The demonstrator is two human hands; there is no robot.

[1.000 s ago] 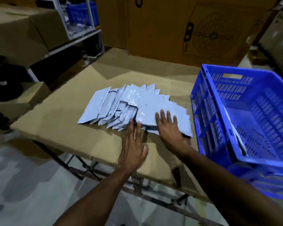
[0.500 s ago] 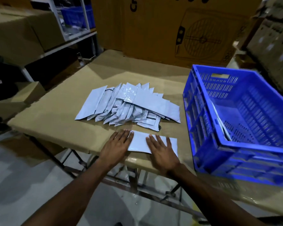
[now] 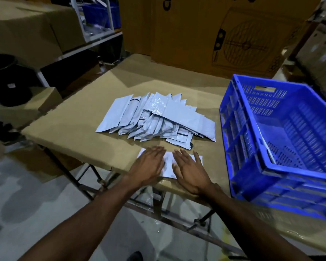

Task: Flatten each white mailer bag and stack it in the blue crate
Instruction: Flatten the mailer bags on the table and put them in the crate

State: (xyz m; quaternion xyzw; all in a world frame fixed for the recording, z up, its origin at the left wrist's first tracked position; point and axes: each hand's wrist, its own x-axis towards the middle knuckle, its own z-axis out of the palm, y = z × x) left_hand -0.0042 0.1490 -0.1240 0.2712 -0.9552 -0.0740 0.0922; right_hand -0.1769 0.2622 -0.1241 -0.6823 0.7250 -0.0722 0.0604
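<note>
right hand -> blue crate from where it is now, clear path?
Probably yes. The right hand lies flat on the mailer bag at the table's near edge, and the blue crate stands open-topped just to its right with nothing between them.

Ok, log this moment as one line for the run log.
step: flattening | left hand: flat on mailer bag | right hand: flat on it | pile: waiting | blue crate: right of bag

blue crate (image 3: 282,140) cut off right; hands hide mailer (image 3: 168,163) middle.
</note>
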